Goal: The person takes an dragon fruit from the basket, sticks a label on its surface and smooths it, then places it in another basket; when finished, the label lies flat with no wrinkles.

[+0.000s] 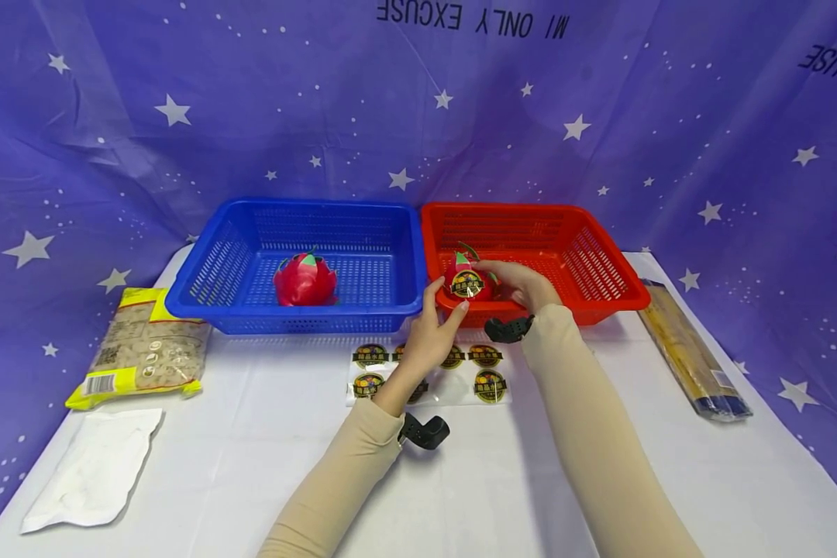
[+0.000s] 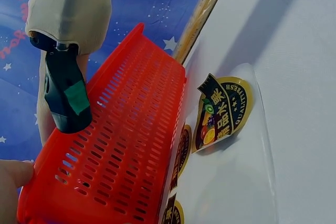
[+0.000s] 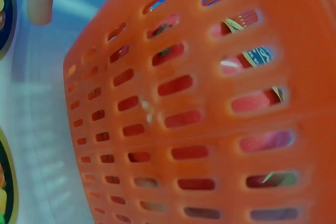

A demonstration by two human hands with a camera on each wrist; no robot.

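Inside the red basket (image 1: 603, 304), close to its front left corner, lies a dragon fruit (image 1: 453, 273) bearing a round black-and-gold sticker (image 1: 468, 284). My right hand (image 1: 526, 285) reaches over the front rim and holds the fruit from its right side; part of its fingers is hidden. At the fruit's left, my left hand (image 1: 428, 337) has its thumb and fingers extended by the basket's front rim. The left wrist view shows a fingertip (image 2: 18, 174) against that rim. A transparent sheet of stickers (image 1: 453, 395) lies beneath the left hand.
A blue basket (image 1: 293, 319) with a second dragon fruit (image 1: 305, 280) adjoins the red one. At the left lie a yellow-edged bag (image 1: 149, 349) and a white packet (image 1: 94, 469). On the right is a long clear-wrapped packet (image 1: 690, 353). A purple starred curtain (image 1: 349, 101) hangs behind.
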